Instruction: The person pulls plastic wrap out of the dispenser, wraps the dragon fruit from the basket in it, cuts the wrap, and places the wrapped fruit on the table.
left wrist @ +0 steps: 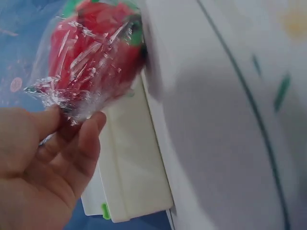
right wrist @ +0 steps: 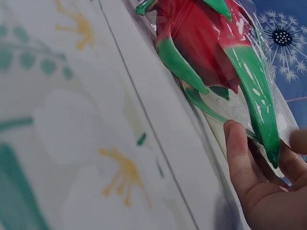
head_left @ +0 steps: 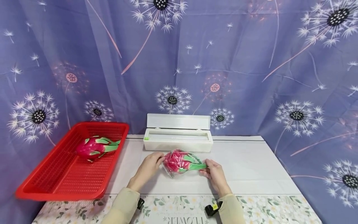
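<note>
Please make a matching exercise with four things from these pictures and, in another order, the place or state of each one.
Things:
1. wrapped dragon fruit
2. bare dragon fruit
3. white box
4. red basket

Places or states:
A. lid open, behind the hands
B. at the table's left edge
C. between both hands
D. inside the basket

Pairs: 1-C, 2-D, 3-A, 4-B
</note>
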`<state>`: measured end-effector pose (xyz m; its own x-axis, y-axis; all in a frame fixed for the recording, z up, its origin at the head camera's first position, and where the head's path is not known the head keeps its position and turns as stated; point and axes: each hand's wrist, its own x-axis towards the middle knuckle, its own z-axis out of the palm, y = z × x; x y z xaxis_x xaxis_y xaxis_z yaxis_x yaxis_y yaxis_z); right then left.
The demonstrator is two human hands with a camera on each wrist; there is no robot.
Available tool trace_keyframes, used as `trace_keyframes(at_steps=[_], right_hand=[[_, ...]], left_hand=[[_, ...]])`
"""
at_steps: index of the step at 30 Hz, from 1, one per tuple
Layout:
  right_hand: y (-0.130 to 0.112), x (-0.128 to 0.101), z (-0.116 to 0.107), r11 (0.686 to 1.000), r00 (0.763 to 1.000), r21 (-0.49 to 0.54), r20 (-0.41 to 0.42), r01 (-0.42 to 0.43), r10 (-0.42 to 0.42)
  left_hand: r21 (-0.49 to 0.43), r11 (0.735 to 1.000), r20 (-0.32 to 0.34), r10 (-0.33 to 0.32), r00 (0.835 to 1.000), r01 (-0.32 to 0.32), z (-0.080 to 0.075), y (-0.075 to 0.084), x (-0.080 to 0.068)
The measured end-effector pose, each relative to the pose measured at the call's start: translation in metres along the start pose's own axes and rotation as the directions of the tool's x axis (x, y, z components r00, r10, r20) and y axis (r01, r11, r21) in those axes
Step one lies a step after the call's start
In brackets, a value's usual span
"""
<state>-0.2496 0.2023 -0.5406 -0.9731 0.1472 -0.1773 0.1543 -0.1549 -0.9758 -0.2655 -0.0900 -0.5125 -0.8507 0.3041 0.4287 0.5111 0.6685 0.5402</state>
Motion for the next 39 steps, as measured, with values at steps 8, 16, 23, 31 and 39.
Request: trace_keyframes(at_steps=[8, 16, 23, 31, 39], right_hand=[[0.006, -0.003, 0.007, 0.974, 0.981, -0.138, -0.046, 0.182, -0.190], [0.004, -0.004, 0.003, 0.974, 0.977, -0.083, 0.002, 0.212, -0.213], [0.004, -0.006, -0.002, 0.979, 0.979, -0.032, 0.042, 0.202, -0.201], [0.006, -0.005, -0.003, 0.990, 0.989, -0.012, 0.046, 0.138, -0.137], [0.004, -0.006, -0.012, 0.984, 0.988, 0.163, 0.147, -0.071, 0.047]], left_hand=[[0.200, 0.975, 0.070, 0.085, 0.994, -0.098, 0.006, 0.005, -0.011], [0.163, 0.973, 0.078, 0.152, 0.985, -0.163, 0.002, 0.006, -0.020], [0.063, 0.984, 0.070, 0.162, 0.984, -0.166, 0.000, 0.004, -0.016], [-0.209, 0.972, 0.080, -0.090, 0.993, 0.105, 0.001, -0.002, -0.010], [-0.435, 0.844, 0.325, -0.179, 0.928, 0.315, 0.009, -0.010, -0.007]])
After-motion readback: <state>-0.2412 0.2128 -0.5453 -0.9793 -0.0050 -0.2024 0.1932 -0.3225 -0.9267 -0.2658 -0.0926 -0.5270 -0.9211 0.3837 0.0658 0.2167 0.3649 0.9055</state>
